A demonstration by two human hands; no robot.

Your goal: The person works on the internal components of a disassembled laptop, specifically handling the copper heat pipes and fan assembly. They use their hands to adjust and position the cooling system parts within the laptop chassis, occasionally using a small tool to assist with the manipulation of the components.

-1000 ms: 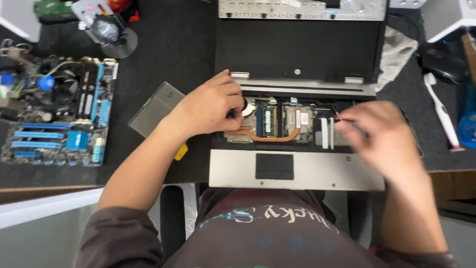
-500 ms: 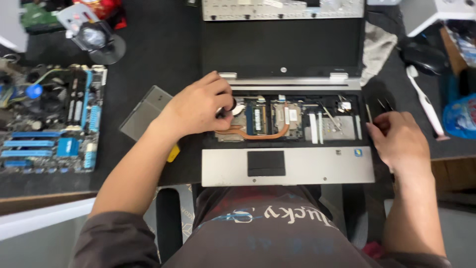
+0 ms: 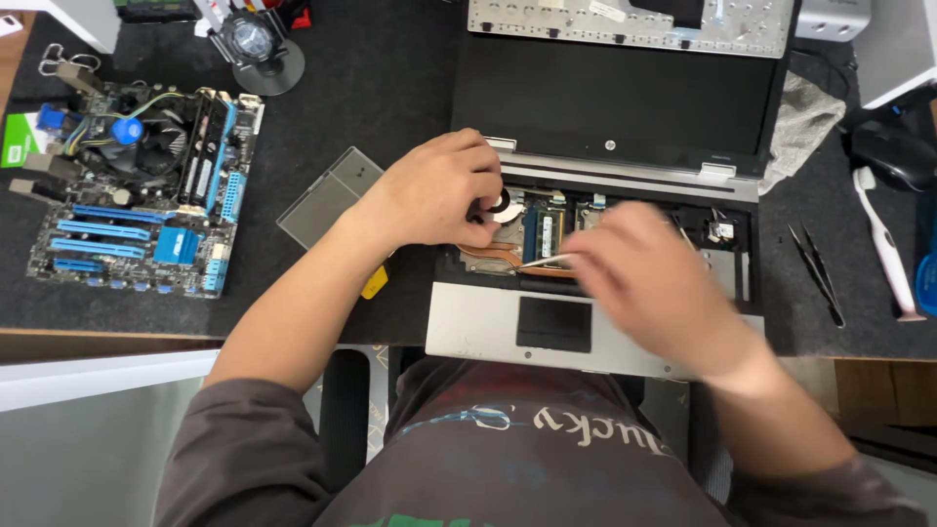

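Over laptop [image 3: 488, 312]: right hand [image 3: 649, 283], perhaps newly arrived.

Right hand [image 3: 649, 283] motion-blurred, grip unclear

Dark, unlit laptop screen [image 3: 610, 102] stands top centre; a small green-and-white packet [image 3: 18, 141] lies at far left.

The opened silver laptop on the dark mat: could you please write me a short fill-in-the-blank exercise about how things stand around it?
1. The left hand rests on the opened silver laptop near its round ____.
2. The right hand holds a thin metal tool pointing toward the ____ hand.
3. The green desktop motherboard has ____ slots.
4. The black tweezers lie ____ of the laptop.

Missing words: fan; left; blue; right
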